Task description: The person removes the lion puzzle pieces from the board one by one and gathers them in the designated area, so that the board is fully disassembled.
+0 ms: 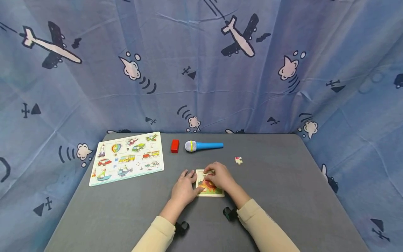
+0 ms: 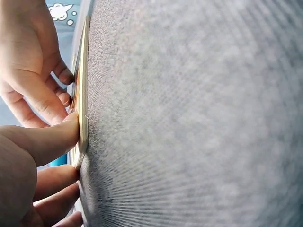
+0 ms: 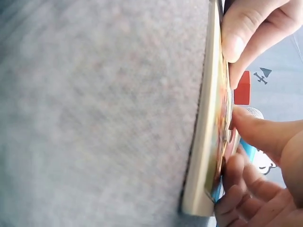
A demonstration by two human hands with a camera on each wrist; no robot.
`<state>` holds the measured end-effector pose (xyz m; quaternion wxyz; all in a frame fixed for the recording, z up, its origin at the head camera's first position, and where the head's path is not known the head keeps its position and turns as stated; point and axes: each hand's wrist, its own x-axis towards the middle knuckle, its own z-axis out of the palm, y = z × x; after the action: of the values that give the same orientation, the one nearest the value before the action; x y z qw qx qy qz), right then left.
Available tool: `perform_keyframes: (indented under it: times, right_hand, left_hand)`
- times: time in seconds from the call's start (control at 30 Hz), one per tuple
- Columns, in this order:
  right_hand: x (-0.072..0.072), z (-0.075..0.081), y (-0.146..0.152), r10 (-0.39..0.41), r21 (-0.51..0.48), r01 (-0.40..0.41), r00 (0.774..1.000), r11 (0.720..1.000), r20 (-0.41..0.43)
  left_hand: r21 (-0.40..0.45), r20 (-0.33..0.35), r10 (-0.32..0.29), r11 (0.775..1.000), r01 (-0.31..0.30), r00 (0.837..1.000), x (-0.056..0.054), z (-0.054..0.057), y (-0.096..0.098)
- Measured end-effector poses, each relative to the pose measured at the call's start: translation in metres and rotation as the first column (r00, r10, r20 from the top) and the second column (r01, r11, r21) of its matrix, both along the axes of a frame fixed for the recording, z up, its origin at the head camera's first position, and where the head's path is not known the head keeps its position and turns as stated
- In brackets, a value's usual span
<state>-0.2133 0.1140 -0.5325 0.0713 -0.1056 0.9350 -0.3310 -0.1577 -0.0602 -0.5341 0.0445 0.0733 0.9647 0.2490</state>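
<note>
A small wooden jigsaw puzzle (image 1: 210,195) with a pale frame and a colourful picture lies flat on the grey table. My left hand (image 1: 184,189) rests at its left side, fingers spread along the edge and thumb pressing on the lower left of the board. Over the upper part of the puzzle, my right hand (image 1: 220,176) has its fingers bent and pinches a puzzle piece (image 1: 207,172), mostly hidden by the fingers. In the right wrist view, the right thumb and fingertips touch the puzzle's face. A loose puzzle piece (image 1: 238,160) lies to the right, beyond the hands.
A white board with vehicle pictures (image 1: 138,176) lies at the left. At the back stand a red block (image 1: 175,146) and a blue toy microphone (image 1: 207,145) lying on its side. Behind the table (image 1: 283,196) hangs a blue curtain (image 1: 176,70) printed with planes.
</note>
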Motion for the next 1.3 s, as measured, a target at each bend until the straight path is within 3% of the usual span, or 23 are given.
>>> perform_keyframes:
  times: [0.27, 0.5, 0.63, 0.77, 0.9, 1.3]
  right_hand:
    - [0.001, 0.003, 0.009, 0.005, -0.061, -0.003, 1.0, 0.998, 0.027]
    - [-0.004, 0.008, 0.021, 0.102, -0.057, -0.098, 0.992, 0.994, 0.071]
    - [-0.008, 0.013, 0.03, 0.038, -0.159, -0.023, 0.995, 0.987, 0.092]
    - [-0.013, 0.021, 0.043, -0.045, -0.239, 0.055, 0.998, 0.97, 0.047]
    - [-0.017, 0.024, 0.057, -0.061, -0.231, 0.055, 0.998, 0.971, -0.018]
    - [-0.039, 0.04, 0.11, -0.12, -0.25, 0.117, 0.993, 0.961, 0.004]
  left_hand:
    - [-0.015, 0.003, -0.01, 1.0, 0.01, 1.0, 0.003, -0.002, 0.001]
    - [-0.001, 0.004, -0.007, 1.0, 0.007, 1.0, 0.002, -0.002, 0.002]
    - [-0.006, 0.008, -0.007, 1.0, 0.007, 1.0, 0.001, 0.0, 0.002]
    - [-0.006, 0.018, -0.002, 1.0, 0.002, 1.0, 0.0, 0.0, 0.002]
    - [0.002, 0.026, 0.004, 1.0, -0.004, 1.0, 0.001, 0.001, 0.002]
    - [0.03, 0.01, 0.007, 1.0, -0.007, 1.0, -0.001, -0.003, 0.001]
